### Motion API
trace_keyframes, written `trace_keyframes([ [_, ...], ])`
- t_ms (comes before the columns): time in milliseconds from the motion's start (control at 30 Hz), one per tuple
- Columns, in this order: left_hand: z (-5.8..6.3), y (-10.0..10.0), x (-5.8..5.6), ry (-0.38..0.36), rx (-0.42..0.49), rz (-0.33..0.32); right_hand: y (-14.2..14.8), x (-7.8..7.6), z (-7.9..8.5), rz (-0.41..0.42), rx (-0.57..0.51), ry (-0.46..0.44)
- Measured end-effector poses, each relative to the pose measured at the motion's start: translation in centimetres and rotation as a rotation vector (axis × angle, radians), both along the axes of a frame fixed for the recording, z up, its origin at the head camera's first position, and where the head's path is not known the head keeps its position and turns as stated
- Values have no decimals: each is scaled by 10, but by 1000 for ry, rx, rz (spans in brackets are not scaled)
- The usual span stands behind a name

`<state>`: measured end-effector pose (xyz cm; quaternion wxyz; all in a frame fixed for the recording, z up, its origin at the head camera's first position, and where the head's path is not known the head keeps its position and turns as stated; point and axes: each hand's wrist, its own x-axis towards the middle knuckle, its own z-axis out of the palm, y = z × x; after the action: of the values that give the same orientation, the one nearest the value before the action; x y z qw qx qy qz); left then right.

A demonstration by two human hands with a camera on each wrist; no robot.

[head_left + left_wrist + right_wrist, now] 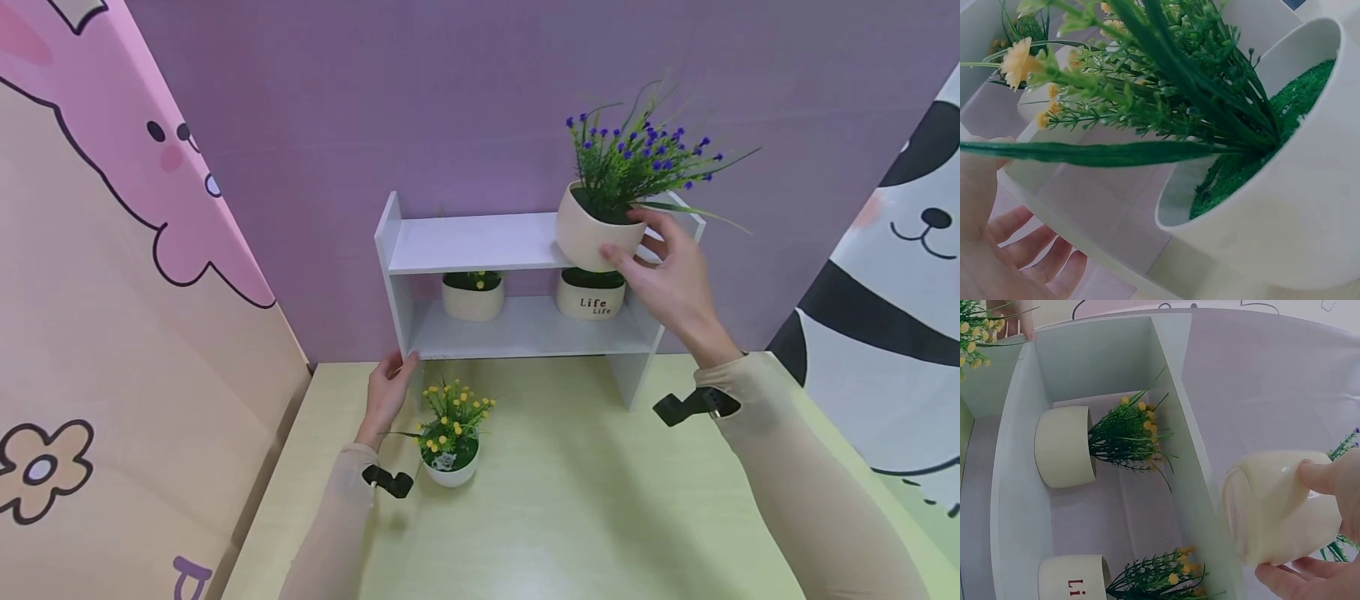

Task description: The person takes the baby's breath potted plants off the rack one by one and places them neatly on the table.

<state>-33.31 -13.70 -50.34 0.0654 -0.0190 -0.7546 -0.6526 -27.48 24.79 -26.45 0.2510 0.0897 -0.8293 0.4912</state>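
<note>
My right hand point(671, 279) grips a cream-white pot point(592, 229) with thumb and fingers. Purple flowers point(652, 154) and long green blades rise from it. In the right wrist view, this pot point(1282, 506) is just beyond the top board's edge, its underside partly showing. My left hand point(388, 392) holds the left side panel of the white two-tier shelf point(480, 242), thumb on one side and fingers on the other in the left wrist view. Close beside that hand stands a round white pot with yellow flowers point(453, 425) on the table.
On the lower board stand two cream pots, a plain one point(472, 302) at left and one lettered "Life" point(592, 302) at right, both with yellow flowers. The shelf backs onto a purple wall point(360, 108). Cartoon-printed panels flank the pale table point(570, 500).
</note>
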Motion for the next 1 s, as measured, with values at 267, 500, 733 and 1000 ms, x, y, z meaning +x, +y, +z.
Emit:
trace_keyframes([
  [267, 1, -1, 0, -13, -10, 6, 1, 2, -6, 8, 9, -20],
  [500, 1, -1, 1, -15, -16, 7, -1, 7, -6, 15, 24, -18],
  [733, 0, -1, 0, -9, -3, 3, 0, 10, -7, 37, 26, -29],
  [1000, 0, 0, 1, -12, -9, 6, -1, 15, -12, 63, 26, -16],
])
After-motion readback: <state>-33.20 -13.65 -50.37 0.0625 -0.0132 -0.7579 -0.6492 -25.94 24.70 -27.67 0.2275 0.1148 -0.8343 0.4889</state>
